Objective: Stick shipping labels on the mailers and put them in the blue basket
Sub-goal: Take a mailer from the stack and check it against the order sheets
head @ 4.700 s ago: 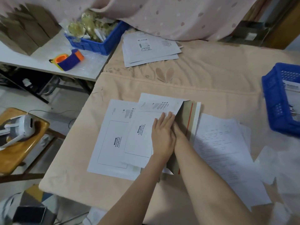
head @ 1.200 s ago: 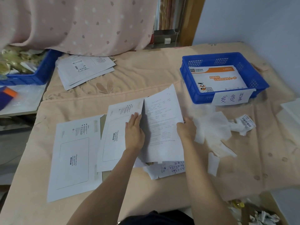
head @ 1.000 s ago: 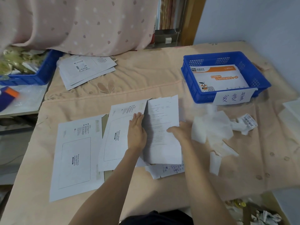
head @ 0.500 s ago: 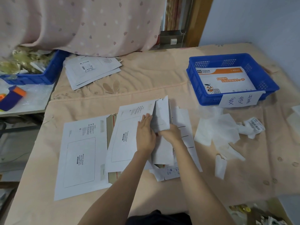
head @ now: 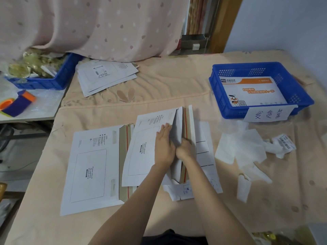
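Observation:
Two white cardboard mailers lie on the peach cloth in the head view. The left mailer (head: 92,167) lies flat by itself. The middle mailer (head: 141,149) has its mouth open on the right, showing a brown flap with a red strip. My left hand (head: 163,145) rests flat on its top face and holds that face up. My right hand (head: 184,149) grips a folded white paper (head: 177,128) that sits partly inside the mouth. The blue basket (head: 299,89) stands at the far right with one orange-and-white mailer inside.
A label sheet (head: 205,152) lies right of my hands, with white backing scraps (head: 240,149) and a crumpled barcode label (head: 284,142) beyond. A mailer stack (head: 106,75) sits at the back left beside another blue bin (head: 58,76). A tape dispenser (head: 19,103) lies on the side table.
My right hand brought the large sheet leftward, folded it and pushed it into the middle mailer's mouth. My left hand stayed on the mailer's top face.

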Demonstrator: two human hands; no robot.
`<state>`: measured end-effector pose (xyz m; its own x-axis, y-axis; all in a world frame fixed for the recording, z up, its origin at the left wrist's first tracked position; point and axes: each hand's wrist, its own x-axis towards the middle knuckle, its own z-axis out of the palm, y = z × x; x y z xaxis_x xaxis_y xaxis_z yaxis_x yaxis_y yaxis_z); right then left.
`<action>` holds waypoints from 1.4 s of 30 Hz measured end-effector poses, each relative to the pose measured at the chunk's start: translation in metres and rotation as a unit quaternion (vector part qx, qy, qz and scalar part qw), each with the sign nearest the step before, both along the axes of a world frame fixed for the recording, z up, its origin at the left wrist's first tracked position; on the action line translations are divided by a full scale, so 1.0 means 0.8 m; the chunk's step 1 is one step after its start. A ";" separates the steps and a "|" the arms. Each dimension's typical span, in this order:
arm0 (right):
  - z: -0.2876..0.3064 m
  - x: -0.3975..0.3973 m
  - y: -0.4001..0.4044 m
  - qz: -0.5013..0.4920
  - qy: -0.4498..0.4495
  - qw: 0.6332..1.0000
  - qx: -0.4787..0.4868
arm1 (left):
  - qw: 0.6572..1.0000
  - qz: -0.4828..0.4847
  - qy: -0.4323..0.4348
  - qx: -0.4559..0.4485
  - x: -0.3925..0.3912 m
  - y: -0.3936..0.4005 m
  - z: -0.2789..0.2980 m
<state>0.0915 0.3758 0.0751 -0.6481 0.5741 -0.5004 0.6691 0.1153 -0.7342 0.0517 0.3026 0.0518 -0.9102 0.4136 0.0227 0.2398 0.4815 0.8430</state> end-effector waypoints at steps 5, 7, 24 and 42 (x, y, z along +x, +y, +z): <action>-0.008 -0.010 -0.005 -0.032 0.008 0.997 -0.074 | 1.000 0.003 -0.019 0.004 -0.001 0.002 -0.001; -0.010 -0.011 -0.007 -0.043 0.021 0.994 -0.096 | 1.000 0.005 -0.024 0.003 -0.002 0.003 0.001; -0.038 -0.016 0.015 -0.021 -0.001 0.999 -0.043 | 0.999 -0.010 -0.050 0.015 -0.009 0.007 0.002; -0.066 -0.004 0.068 -0.159 0.018 0.987 -0.032 | 0.978 -0.048 -0.201 -0.006 -0.040 0.024 -0.011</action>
